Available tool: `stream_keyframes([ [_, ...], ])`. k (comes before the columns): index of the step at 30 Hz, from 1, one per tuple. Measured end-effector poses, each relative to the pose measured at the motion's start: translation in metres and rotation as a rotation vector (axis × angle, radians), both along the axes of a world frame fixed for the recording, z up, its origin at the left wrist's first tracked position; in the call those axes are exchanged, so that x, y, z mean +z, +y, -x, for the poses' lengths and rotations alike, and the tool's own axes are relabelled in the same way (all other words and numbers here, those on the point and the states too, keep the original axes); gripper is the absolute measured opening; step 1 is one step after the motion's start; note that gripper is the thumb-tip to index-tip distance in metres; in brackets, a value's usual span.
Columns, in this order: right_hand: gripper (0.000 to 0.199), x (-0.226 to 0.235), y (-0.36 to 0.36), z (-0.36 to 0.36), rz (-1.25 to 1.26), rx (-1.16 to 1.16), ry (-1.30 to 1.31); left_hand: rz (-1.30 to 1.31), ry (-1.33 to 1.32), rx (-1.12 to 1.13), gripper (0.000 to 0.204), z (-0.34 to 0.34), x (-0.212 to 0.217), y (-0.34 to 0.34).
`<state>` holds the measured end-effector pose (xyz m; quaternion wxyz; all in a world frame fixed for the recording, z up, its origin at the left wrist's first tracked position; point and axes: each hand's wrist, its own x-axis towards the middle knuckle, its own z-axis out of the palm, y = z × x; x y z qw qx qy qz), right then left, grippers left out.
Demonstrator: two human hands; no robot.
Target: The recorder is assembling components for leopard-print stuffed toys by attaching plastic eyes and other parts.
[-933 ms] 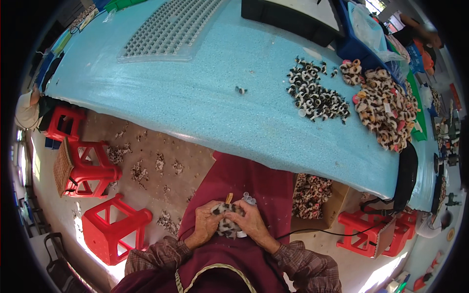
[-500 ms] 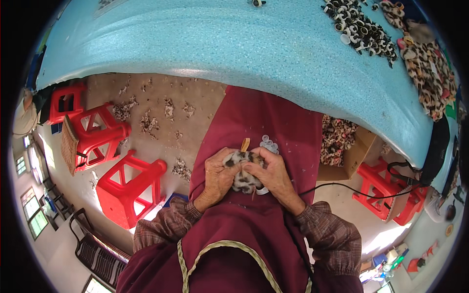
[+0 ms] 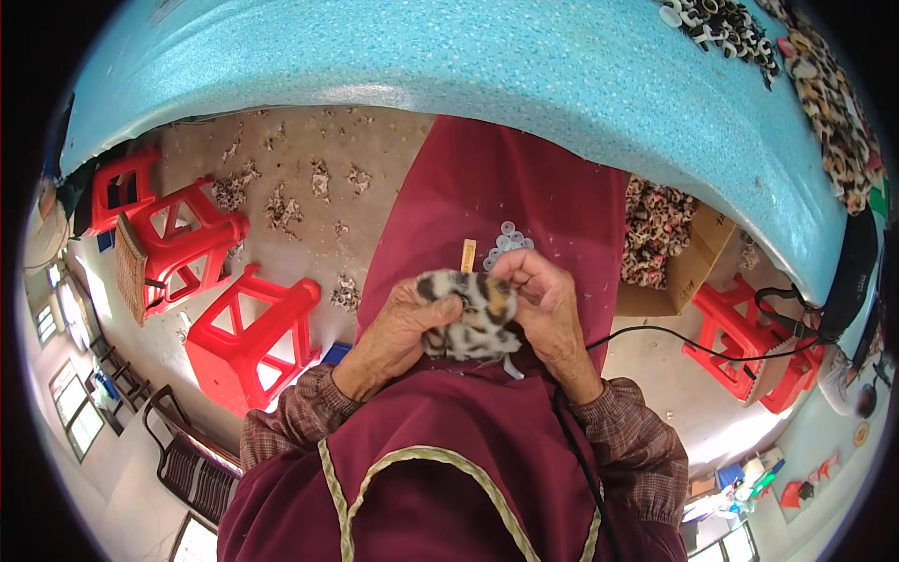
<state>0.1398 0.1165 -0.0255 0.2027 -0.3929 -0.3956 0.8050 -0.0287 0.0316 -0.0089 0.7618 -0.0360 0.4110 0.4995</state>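
Observation:
My left hand [image 3: 401,323] grips a spotted plush piece [image 3: 471,323] in cream, black and tan, its thumb pressed on the front. Against the upper right edge of the plush, my right hand [image 3: 554,314] has its fingers curled closed; what they pinch is hidden. A narrow tan strip [image 3: 468,255] stands up at the top edge of the plush. Below its lower right edge a small white piece [image 3: 513,367] shows. Several translucent plastic rings [image 3: 507,242] lie just beyond my hands on the maroon cloth [image 3: 524,187] over my lap.
A blue speckled table [image 3: 421,66] spans the far side, bearing black-and-white small parts [image 3: 726,33] and spotted plush pieces [image 3: 833,103]. Under its right side stands a cardboard box [image 3: 698,258] of plush pieces. Red stools [image 3: 253,337] stand left, more [image 3: 740,347] right. A black cable [image 3: 674,354] runs rightward.
The plush has been turned and spread wider in my left hand. My right hand has shifted from its front to its upper right edge. The view has tilted slightly downward.

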Motion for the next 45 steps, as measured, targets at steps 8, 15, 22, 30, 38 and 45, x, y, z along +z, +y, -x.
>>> stream_keyframes([
  [8,0.016,0.001,-0.004,0.006,-0.011,-0.127,-0.054,0.183,-0.020,-0.179,0.034,-0.010,0.012,0.000],
  [15,0.019,0.001,-0.006,0.005,0.120,-0.135,-0.030,0.159,-0.111,-0.193,0.043,-0.009,0.012,-0.002],
  [22,0.021,0.009,0.001,-0.016,0.030,-0.144,-0.160,0.233,-0.102,-0.137,0.041,-0.012,0.022,0.004],
  [30,0.026,0.020,-0.005,-0.011,-0.111,-0.018,-0.197,0.215,-0.095,-0.187,0.042,-0.012,0.022,0.004],
  [38,0.025,0.024,-0.012,-0.008,-0.039,-0.115,-0.161,0.157,-0.003,-0.251,0.042,-0.009,0.028,0.004],
  [45,0.024,0.024,-0.016,-0.009,-0.039,-0.112,-0.174,0.190,-0.039,-0.181,0.036,-0.015,0.031,-0.002],
])
